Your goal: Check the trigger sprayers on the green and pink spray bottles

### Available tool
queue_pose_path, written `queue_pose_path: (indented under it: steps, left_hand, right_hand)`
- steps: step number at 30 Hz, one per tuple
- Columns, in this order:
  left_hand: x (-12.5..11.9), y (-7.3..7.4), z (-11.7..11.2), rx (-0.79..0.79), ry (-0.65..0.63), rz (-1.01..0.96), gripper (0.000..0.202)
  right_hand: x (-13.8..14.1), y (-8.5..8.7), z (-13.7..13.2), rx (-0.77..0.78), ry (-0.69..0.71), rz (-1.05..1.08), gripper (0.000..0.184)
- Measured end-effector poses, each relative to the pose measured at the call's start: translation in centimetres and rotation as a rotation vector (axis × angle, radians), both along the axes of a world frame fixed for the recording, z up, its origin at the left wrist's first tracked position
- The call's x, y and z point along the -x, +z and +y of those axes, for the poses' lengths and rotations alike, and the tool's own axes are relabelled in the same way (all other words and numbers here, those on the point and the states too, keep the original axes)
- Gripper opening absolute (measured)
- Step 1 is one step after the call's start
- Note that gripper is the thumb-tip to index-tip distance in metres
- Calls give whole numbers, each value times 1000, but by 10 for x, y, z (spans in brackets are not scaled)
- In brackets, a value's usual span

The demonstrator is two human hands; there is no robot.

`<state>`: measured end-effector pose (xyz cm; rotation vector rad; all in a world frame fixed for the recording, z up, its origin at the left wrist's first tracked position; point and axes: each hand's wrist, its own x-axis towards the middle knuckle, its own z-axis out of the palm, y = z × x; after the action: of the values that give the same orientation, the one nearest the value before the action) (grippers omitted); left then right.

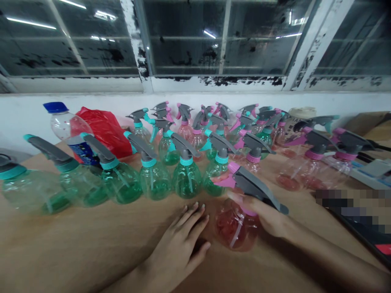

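Note:
My right hand (269,211) is wrapped round the neck of a pink spray bottle (232,228), with a finger by its pink trigger. The bottle has a grey and pink sprayer head, a clear dip tube and pinkish-red liquid low inside. It leans slightly. Flat on the table, fingers stretched out, my left hand (185,240) lies to the left of that bottle and holds nothing. Just beyond it stands a row of green spray bottles (187,183) with teal collars and grey heads, each with some green liquid at the bottom.
More pink and green spray bottles (185,130) crowd the back of the wooden table (76,248). A red plastic bag (106,134) and a blue-capped plastic bottle (61,122) stand back left. Two pink bottles (314,171) and a dark, partly blurred flat object (360,228) are at right.

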<state>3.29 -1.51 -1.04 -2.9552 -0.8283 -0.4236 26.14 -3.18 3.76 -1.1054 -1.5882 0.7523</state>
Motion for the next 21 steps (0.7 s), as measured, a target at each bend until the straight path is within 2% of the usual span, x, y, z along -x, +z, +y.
queue_pose_path:
  steps: [4,10,21]
  left_hand:
    - [-1,0,-1,4,-1,13,45]
    - [-1,1,-2,22,6,33,45]
    - [-1,2,0,29,5,16,45]
  right_hand:
    - [6,12,2,-1,72,38,25]
    - [5,13,-1,28,48,-6,28]
    - [12,21,3,-22,22,-42,31]
